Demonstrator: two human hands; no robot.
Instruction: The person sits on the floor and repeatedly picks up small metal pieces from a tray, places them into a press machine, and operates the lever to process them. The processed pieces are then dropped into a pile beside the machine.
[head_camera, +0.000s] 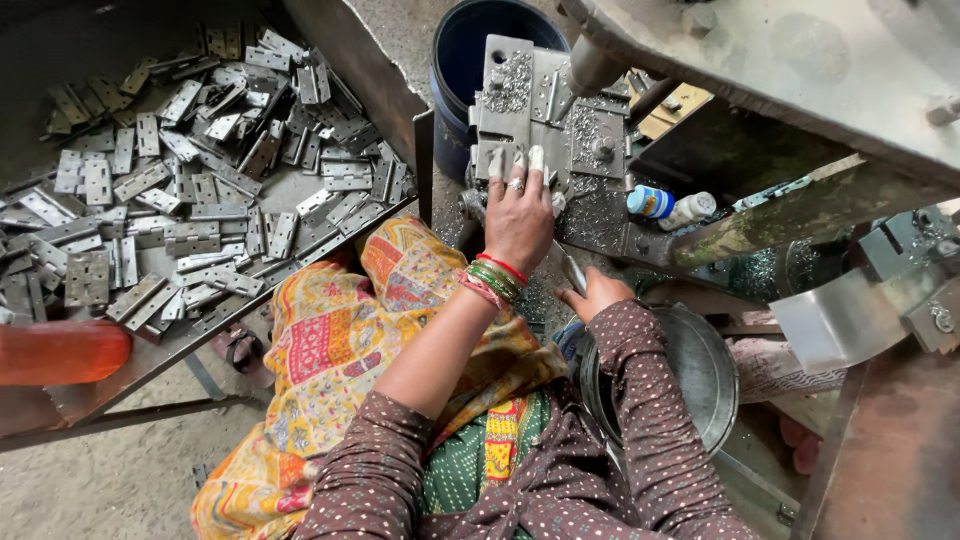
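My left hand (518, 215), with a ring and red and green bangles at the wrist, lies flat on the grey metal fixture plate (505, 90) of a machine. Its fingers are spread and their tips rest on the plate's near edge; I see nothing gripped in it. Metal shavings (512, 82) cover the plate. My right hand (597, 293) sits lower and closer to me, curled around a thin metal lever (573, 270) that sticks out below the machine. A large heap of grey metal hinges (200, 170) fills the tray to my left.
A dark blue bucket (455, 60) stands behind the fixture. Two small bottles (668, 205) lie on the machine bed at the right. A round metal basin (715, 375) sits by my right arm. An orange object (60, 352) lies at the left edge. A patterned cloth covers my lap.
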